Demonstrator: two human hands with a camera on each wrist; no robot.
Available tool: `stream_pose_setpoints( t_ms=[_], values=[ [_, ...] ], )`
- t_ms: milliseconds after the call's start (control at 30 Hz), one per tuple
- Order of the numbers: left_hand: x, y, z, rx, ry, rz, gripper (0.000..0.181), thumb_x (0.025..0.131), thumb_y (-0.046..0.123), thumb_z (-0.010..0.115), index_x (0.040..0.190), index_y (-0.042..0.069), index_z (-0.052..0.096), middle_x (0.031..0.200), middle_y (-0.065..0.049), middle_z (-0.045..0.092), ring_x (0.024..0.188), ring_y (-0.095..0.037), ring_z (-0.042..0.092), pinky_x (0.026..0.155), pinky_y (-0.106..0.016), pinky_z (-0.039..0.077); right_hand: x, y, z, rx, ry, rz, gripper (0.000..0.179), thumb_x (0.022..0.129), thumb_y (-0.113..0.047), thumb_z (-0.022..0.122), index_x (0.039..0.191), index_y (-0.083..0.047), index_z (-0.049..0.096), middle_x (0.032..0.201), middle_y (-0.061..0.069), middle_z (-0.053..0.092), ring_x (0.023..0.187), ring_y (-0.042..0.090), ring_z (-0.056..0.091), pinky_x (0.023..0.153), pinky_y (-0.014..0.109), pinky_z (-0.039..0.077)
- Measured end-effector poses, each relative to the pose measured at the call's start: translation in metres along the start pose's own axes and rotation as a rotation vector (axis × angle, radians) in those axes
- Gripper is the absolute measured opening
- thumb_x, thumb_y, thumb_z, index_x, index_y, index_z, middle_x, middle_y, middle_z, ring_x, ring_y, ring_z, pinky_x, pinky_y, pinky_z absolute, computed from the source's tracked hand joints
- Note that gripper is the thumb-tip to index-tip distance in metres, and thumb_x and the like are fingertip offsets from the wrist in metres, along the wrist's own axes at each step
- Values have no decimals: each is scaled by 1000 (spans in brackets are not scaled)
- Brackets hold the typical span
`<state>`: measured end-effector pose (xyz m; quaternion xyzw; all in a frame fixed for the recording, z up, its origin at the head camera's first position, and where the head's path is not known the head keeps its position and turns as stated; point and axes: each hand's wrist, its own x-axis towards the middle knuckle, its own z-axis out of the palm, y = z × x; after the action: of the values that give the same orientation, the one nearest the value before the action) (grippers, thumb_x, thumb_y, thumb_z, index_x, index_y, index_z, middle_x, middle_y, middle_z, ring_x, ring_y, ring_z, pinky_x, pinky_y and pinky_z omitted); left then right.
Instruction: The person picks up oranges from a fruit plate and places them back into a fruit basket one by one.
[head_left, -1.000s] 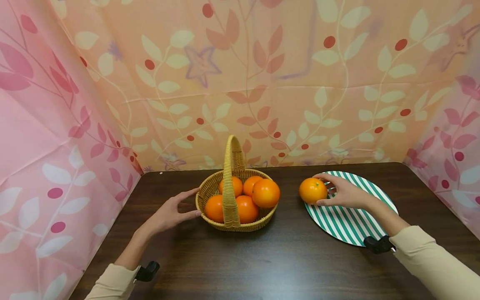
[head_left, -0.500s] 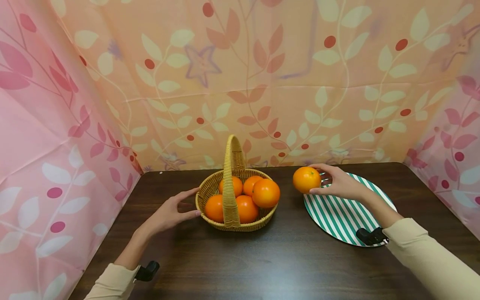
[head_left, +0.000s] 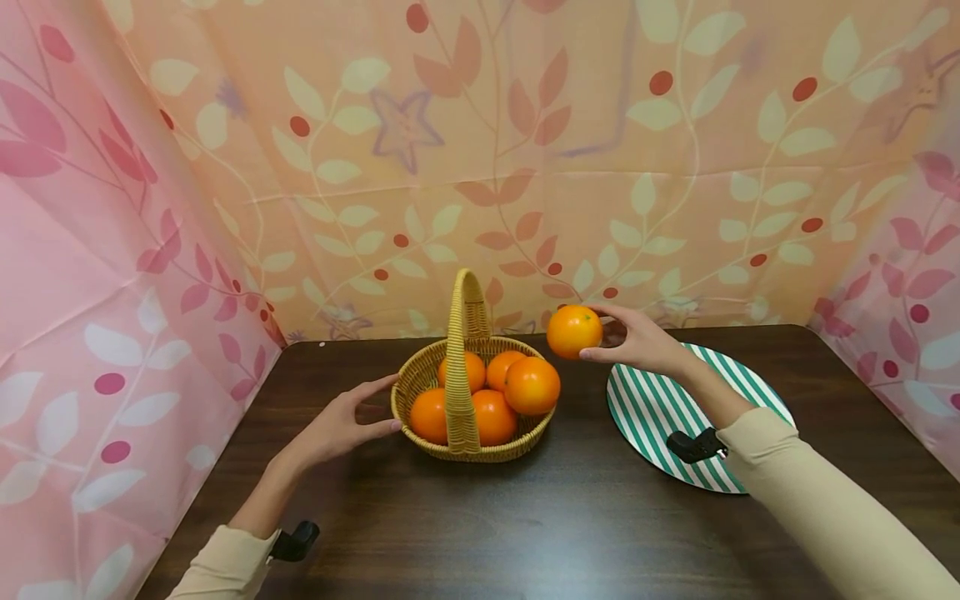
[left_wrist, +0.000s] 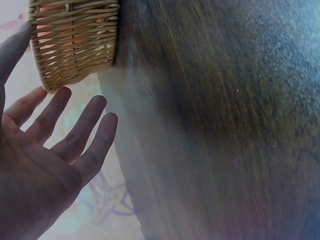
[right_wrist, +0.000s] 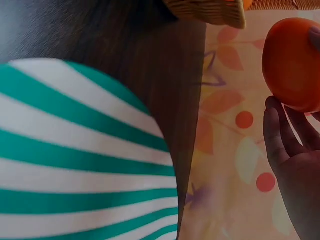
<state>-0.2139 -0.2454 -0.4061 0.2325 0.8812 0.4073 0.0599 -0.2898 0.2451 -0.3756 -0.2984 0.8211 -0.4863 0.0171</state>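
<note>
In the head view my right hand (head_left: 637, 340) holds an orange (head_left: 574, 332) between thumb and fingers, raised to the right of a yellow wicker basket (head_left: 427, 450). The right wrist view shows that orange (right_wrist: 292, 65) with fingertips against its underside. Inside the basket lie several oranges (head_left: 532, 386), partly hidden by the tall handle (head_left: 457, 358). My left hand (head_left: 333, 429) rests its thumb and fingertips on the basket's left side. Seen from the left wrist, its fingers (left_wrist: 80, 135) are spread and nearly straight beside the basket (left_wrist: 75, 45).
A round plate (head_left: 675, 425) with green and white stripes lies on the dark wooden table (head_left: 480, 533), under my right forearm. Patterned cloth (head_left: 585, 167) hangs behind the table and along both sides. Black cameras (head_left: 296, 542) sit on the wrists.
My right hand has lifted the orange from over the plate's left edge and carried it left and up toward the basket. The left hand and basket have stayed put.
</note>
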Motion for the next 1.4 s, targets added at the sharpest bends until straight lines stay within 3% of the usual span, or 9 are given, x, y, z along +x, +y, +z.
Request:
stream_pose_setpoints(
  t_ms=[167, 433, 567, 867, 1400],
  values=[
    [1, 1, -1, -1, -7, 2, 74, 93, 26, 78, 154, 5, 43, 153, -20, 43, 121, -49, 55, 98, -60, 47, 16, -3, 9, 60, -30, -31, 68, 85, -8, 85, 145, -6, 53, 126, 15, 58, 100, 31, 67, 88, 35, 57],
    [2, 1, -3, 5, -9, -16, 74, 93, 27, 78, 155, 5, 43, 153, -21, 43, 119, -50, 57, 91, -55, 54, 41, -9, 26, 125, -75, -36, 68, 84, -7, 84, 144, -5, 53, 131, 15, 56, 110, 31, 64, 97, 51, 51],
    [2, 1, -4, 2, -12, -15, 75, 93, 26, 78, 155, 4, 42, 153, -22, 42, 120, -50, 56, 91, -56, 54, 50, -9, 31, 145, -90, -32, 68, 85, -10, 84, 145, -8, 52, 135, 13, 55, 114, 30, 63, 99, 50, 50],
    [2, 2, -4, 8, -16, -25, 75, 93, 27, 78, 154, 4, 42, 153, -22, 42, 120, -49, 57, 90, -53, 55, 60, -6, 34, 298, -127, 37, 70, 86, -4, 81, 148, -7, 50, 138, 14, 57, 120, 32, 59, 100, 42, 50],
    [2, 2, -4, 2, -11, -20, 74, 93, 26, 78, 154, 4, 43, 153, -21, 43, 120, -49, 57, 90, -52, 55, 71, -5, 43, 335, -144, 9, 68, 87, -1, 80, 148, -5, 52, 136, 14, 61, 125, 30, 57, 103, 42, 48]
  ],
)
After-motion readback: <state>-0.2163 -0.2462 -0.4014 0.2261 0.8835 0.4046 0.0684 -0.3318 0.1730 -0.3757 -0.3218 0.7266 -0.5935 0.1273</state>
